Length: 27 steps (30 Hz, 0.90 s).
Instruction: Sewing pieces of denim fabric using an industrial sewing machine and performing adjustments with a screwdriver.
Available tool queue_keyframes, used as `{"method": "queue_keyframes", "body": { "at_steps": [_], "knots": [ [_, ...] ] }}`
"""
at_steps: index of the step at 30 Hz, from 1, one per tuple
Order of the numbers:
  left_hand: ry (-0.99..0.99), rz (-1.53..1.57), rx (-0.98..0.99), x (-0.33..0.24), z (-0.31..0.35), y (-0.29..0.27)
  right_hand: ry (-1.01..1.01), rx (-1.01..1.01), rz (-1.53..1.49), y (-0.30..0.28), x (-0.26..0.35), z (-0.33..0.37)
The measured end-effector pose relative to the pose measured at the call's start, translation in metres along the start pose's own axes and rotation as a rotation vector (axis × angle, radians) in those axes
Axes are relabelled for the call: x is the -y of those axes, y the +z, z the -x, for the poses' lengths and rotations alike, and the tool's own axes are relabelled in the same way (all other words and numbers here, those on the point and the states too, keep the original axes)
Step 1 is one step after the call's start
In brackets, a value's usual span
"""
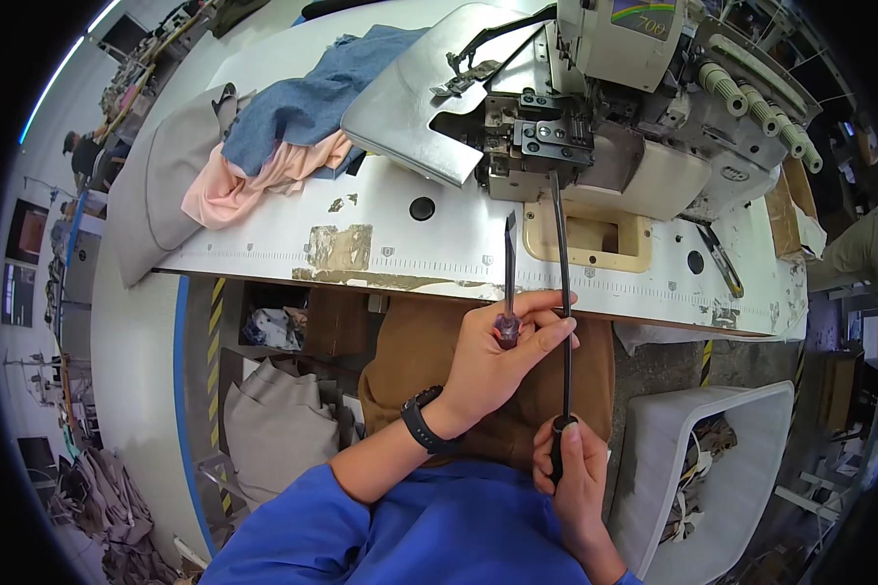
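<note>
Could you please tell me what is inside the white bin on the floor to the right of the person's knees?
The white bin holds a heap of fabric scraps, mostly pale with some darker strips. Whatever lies beneath the heap is covered.

Fabric pile (283, 136) lies left of the sewing machine (595, 127) (both on the table (390, 244)).

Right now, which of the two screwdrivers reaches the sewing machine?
The long black screwdriver, held by the right hand. The short one, in the left hand, ends over the table edge.
</note>
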<state>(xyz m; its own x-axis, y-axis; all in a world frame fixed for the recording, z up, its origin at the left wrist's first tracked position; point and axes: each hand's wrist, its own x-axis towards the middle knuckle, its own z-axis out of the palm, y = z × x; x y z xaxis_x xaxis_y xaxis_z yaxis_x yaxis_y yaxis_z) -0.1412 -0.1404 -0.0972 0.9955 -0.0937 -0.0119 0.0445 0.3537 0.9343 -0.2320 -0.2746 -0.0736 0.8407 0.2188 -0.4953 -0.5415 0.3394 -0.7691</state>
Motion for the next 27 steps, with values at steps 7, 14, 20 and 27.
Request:
{"method": "queue_keyframes", "body": {
  "at_steps": [7,14,20,27],
  "knots": [
    [-0.085,0.001,0.012,-0.013,-0.003,0.003,0.002,-0.009,0.017,0.002,0.000,0.000],
    [-0.132,0.075,0.047,-0.023,-0.001,-0.001,0.298,0.359,-0.684,-0.001,0.002,0.008],
    [-0.189,0.091,0.050,-0.022,-0.004,-0.002,0.130,0.160,-0.174,0.010,-0.002,0.003],
    [-0.222,0.091,0.023,-0.021,0.000,0.002,0.049,0.031,0.070,0.013,0.000,0.006]
  ]
}}
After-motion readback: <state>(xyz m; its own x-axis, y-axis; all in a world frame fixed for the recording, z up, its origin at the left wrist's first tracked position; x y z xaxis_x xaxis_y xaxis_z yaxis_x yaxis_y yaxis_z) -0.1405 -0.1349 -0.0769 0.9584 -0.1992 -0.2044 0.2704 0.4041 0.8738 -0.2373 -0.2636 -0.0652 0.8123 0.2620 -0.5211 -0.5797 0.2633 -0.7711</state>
